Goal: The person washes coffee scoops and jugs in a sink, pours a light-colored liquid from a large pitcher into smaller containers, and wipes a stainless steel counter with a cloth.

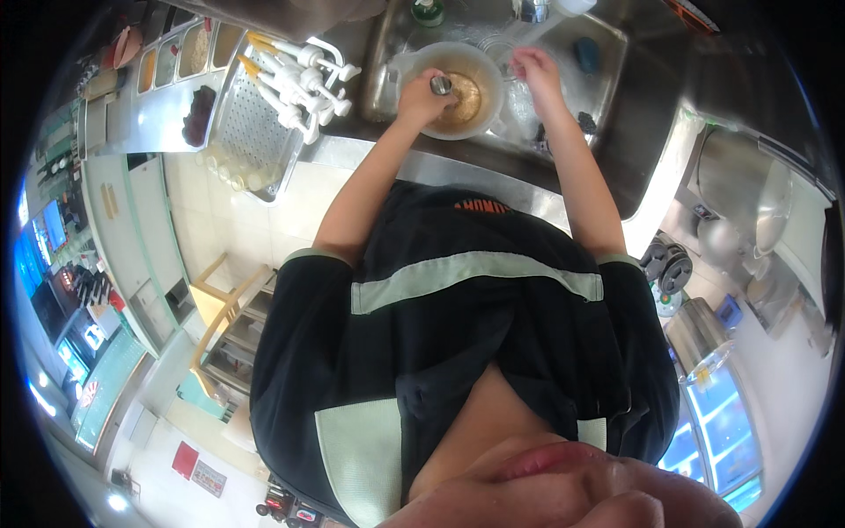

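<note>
In the steel sink [610, 92] stands a translucent plastic tub [488, 66] with brownish liquid or residue at its bottom. My left hand [422, 100] is over the tub's left side, its fingers closed around a small metal cup or cylinder [441, 84]. To the right of the tub, my right hand [536, 71] is raised with curled fingers near a clear container [518, 96] in the sink; whether it holds anything cannot be told. Dark small items lie in the sink by my right forearm. A green bottle [428, 12] stands at the sink's far left.
White pump dispensers [310, 82] lie on a perforated steel tray [254, 125] left of the sink, with several clear jars [237, 168] at its near end. Food pans [195, 49] stand farther left. A dark blue object [585, 54] lies in the sink's right part.
</note>
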### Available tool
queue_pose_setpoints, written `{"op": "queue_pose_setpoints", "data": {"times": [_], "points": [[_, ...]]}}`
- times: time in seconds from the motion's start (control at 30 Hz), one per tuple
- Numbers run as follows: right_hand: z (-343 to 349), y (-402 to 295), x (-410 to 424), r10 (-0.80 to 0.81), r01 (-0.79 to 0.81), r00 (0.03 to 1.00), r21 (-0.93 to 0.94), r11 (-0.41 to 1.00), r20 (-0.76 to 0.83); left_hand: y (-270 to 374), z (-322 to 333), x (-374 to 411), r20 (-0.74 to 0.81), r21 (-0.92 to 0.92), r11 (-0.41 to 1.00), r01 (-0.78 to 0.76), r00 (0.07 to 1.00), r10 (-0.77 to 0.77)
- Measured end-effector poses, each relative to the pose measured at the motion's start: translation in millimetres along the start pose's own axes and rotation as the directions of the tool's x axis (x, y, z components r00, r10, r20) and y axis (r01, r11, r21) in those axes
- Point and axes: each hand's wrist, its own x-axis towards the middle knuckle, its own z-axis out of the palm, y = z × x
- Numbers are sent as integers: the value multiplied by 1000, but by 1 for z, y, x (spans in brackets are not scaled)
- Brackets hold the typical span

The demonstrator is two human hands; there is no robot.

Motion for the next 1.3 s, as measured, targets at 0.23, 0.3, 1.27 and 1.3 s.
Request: {"op": "queue_pose_setpoints", "data": {"times": [0.23,0.3,1.27,1.3], "points": [[-14,18,-17,41,-43,999,-122,992,-18,-9,10,-5,-6,-476,879,13,1000,-18],[-11,24,-19,-16,20,1000,-169,985,27,2,2,-9,274,-821,410,396,905,-325],[142,181,61,46,24,998,-979,205,34,-44,-94,-136,-65,-936,351,9,978,-197],[139,180,60,52,80,994,-974,213,93,-43,-108,-145,-107,-909,416,-13,973,-204]]}}
